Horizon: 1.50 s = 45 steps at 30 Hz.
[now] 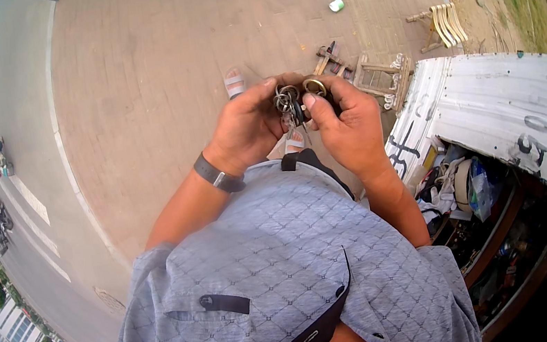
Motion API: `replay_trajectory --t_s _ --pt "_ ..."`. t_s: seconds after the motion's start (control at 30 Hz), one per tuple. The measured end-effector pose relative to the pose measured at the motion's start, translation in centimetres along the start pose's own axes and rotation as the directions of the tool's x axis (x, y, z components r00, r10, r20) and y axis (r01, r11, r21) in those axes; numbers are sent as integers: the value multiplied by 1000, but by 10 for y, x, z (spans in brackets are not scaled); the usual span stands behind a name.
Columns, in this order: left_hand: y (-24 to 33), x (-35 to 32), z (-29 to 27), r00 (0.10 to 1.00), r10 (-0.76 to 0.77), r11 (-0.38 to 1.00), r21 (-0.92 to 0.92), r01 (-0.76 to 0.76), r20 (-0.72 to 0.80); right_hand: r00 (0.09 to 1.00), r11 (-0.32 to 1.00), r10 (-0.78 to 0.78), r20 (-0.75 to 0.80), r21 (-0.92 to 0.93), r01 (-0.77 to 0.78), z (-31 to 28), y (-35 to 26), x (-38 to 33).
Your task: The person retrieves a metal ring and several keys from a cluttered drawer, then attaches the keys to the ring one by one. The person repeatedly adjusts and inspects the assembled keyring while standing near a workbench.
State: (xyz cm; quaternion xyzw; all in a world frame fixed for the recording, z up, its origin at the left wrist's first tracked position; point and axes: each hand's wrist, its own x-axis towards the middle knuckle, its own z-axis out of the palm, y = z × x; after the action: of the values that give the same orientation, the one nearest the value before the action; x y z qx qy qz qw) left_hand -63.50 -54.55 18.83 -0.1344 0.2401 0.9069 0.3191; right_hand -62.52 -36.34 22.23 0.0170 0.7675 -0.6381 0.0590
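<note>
Left hand (248, 130) and right hand (344, 126) raised together, both pinching a bunch of metal keys on steel rings (290, 102), right fingers apparently gripping a brass-coloured ring (315, 85), paved brick ground (154, 69) below.

A bunch of keys (290, 102) sits at frame centre between left hand (248, 129) and right hand (345, 126); a cluttered cart (496, 161) lies lower right, a road (18, 193) far left.

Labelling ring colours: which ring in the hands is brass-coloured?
The ring by the right hand, just above its thumb, is brass-coloured. The silvery key rings sit beside it, toward the left hand, with keys hanging below.
</note>
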Motion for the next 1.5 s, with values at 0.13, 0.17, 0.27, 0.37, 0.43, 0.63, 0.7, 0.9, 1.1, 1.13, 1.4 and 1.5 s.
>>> replay_trajectory --t_s 0.13,0.17,0.27,0.37,0.43,0.63,0.7,0.9,1.1,1.13,1.4,1.5 --pt "68 39 -25 999 34 999 -9 -34 -10 1000 992 -3 4 -130 4 39 -15 81" --pt "89 50 -31 999 38 999 9 -38 3 1000 989 1 8 -148 0 51 -18 103" --pt "154 79 -49 999 41 999 35 -42 36 999 987 30 17 -160 -27 88 -29 169" --pt "220 104 -58 998 39 999 19 -40 51 997 973 74 5 -217 -71 120 -52 229" --pt "256 113 -57 999 36 999 -3 -36 26 998 965 60 31 -257 -51 136 -64 264" --pt "337 148 -71 999 35 999 -18 -35 14 996 970 55 68 -242 -37 173 -82 346" --pt "356 160 -70 998 55 996 -72 -53 23 996 975 52 66 -220 -36 179 -87 370" --pt "408 207 -77 995 95 990 -106 -97 -17 979 985 172 113 -6 -172 181 -102 446" --pt "467 288 -77 982 188 982 -17 -188 -33 957 974 195 217 71 -215 157 -106 558" --pt "474 304 -77 978 206 978 7 -206 -33 963 982 152 220 73 -172 152 -101 577" --pt "565 450 -27 931 344 630 707 -322 118 886 957 -179 428 -134 258 86 -102 748" --pt "600 494 -6 981 179 701 689 -184 80 862 946 -209 461 -129 298 62 -116 806"
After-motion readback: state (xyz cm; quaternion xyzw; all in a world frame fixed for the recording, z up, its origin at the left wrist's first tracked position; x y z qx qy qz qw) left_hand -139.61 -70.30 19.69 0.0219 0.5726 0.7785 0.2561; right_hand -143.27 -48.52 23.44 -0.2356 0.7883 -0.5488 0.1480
